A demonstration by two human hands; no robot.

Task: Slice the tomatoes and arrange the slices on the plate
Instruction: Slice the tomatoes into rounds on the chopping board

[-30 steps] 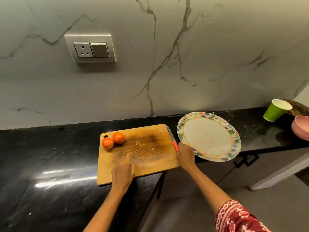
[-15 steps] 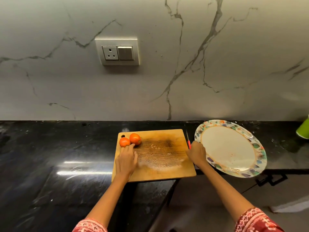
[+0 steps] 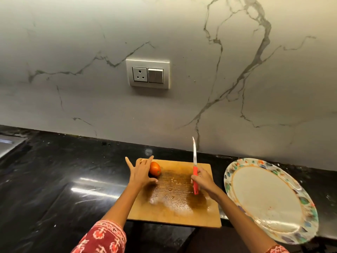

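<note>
A wooden cutting board (image 3: 175, 214) lies on the black counter, wet in its middle. One orange-red tomato (image 3: 155, 168) shows at the board's far left corner; my left hand (image 3: 141, 172) curls around its left side, thumb under it, two fingers spread upward. A second tomato is hidden behind that hand. My right hand (image 3: 203, 180) grips the red handle of a knife (image 3: 194, 165), whose blade points up and away over the board's right part. A large white plate with a coloured rim (image 3: 235, 172) sits right of the board, nothing on it.
A marble wall with a socket and switch panel (image 3: 148, 73) rises behind the counter. A steel sink edge (image 3: 9, 145) shows at the far left. The plate and the board overhang the counter's front edge.
My right hand has picked the knife up from beside the board and raised its blade. My left hand has closed in on the tomatoes. The camera has moved nearer and left.
</note>
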